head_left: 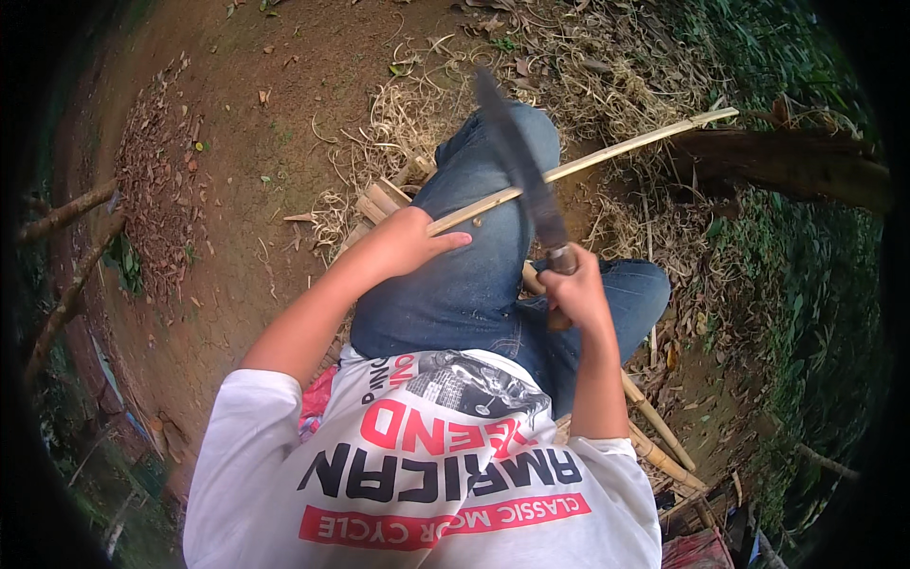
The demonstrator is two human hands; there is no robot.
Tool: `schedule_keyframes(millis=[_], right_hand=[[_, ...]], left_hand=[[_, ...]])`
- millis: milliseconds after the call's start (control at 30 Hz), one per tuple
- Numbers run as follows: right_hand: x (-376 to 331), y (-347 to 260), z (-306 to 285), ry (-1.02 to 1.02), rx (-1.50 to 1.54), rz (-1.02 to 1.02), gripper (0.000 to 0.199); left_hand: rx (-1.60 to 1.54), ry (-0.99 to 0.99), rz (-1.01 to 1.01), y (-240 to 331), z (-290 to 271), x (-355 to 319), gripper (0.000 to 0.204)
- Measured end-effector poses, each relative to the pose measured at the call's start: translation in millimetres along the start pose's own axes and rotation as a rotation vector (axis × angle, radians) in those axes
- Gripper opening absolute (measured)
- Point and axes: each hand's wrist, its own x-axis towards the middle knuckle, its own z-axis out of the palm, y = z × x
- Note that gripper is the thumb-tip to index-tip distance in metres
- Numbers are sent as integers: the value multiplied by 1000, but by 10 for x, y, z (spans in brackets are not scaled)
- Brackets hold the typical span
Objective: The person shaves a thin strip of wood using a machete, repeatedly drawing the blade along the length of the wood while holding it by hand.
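Note:
My left hand [406, 243] is closed round the near end of a long, pale bamboo strip [621, 147], its thumb stretched along the side and its other fingers mostly hidden. The strip slants up to the right across my jeans-clad leg [445, 284]. In my right hand [580, 292] is the handle of a machete [517, 156] with a long dark blade, tip pointing away from me. The blade lies across the strip near its middle; whether its edge is cutting in, I cannot tell.
Cut bamboo pieces [381, 201] lie beyond my left hand, and more bamboo poles [668, 455] rest at my right side. Curly shavings [403, 119] litter the brown soil ahead. A dark log [777, 163] lies at the right, with grass beyond; branches [71, 270] stick in from the left.

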Motion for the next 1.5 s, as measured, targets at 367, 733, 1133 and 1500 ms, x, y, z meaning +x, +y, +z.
schedule_keyframes(millis=[367, 733, 1133, 1500], right_hand=[[77, 27, 109, 41, 194, 1, 17], [-108, 47, 341, -21, 93, -12, 25], [-152, -72, 417, -54, 77, -74, 30], [-653, -38, 98, 450, 504, -319, 21]], left_hand=[[-53, -55, 27, -56, 44, 107, 68], [-29, -94, 11, 22, -32, 54, 73], [-169, -64, 163, -44, -69, -104, 55], [-1404, -270, 424, 942, 198, 24, 43]])
